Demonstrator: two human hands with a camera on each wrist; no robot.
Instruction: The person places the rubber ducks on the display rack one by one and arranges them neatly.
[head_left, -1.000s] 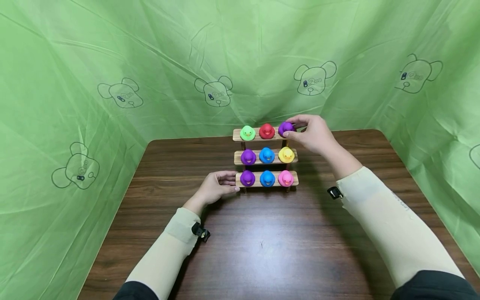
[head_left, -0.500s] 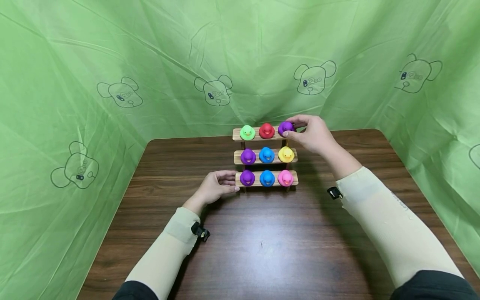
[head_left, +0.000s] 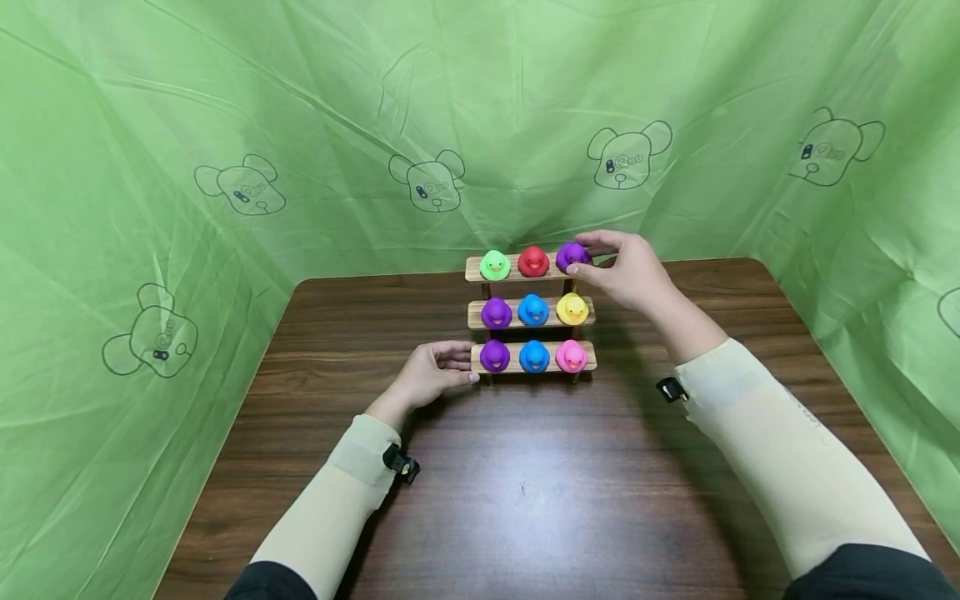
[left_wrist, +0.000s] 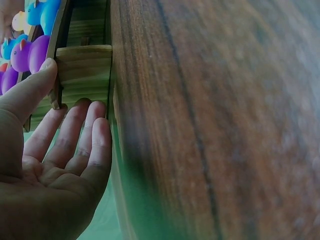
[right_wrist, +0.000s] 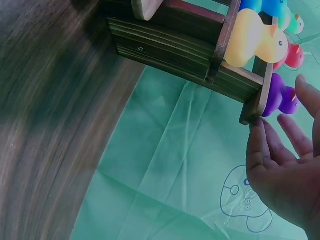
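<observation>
A three-tier wooden display stand (head_left: 517, 325) carries rubber ducks in rows. My left hand (head_left: 427, 372) holds the left end of the lowest board, its thumb on the front edge and a finger at the opposite edge. On that board sit a purple duck (head_left: 495, 356), a blue duck (head_left: 534, 356) and a pink duck (head_left: 572, 356). Up at the top board's right end, my right hand (head_left: 628, 271) is around another purple duck (right_wrist: 274, 95). In the right wrist view its thumb (right_wrist: 306, 87) stands a little apart from that duck, while its fingertips touch the board's end.
The middle board has purple, blue and yellow (head_left: 573, 309) ducks; a green duck (head_left: 495, 266) and a red duck (head_left: 533, 262) share the top. The stand is near the back edge of the brown table (head_left: 517, 500). Green cloth (head_left: 517, 100) encloses the back and sides.
My right hand has shifted very slightly right, and a little more of the top purple duck shows. The left hand and the stand have stayed in place.
</observation>
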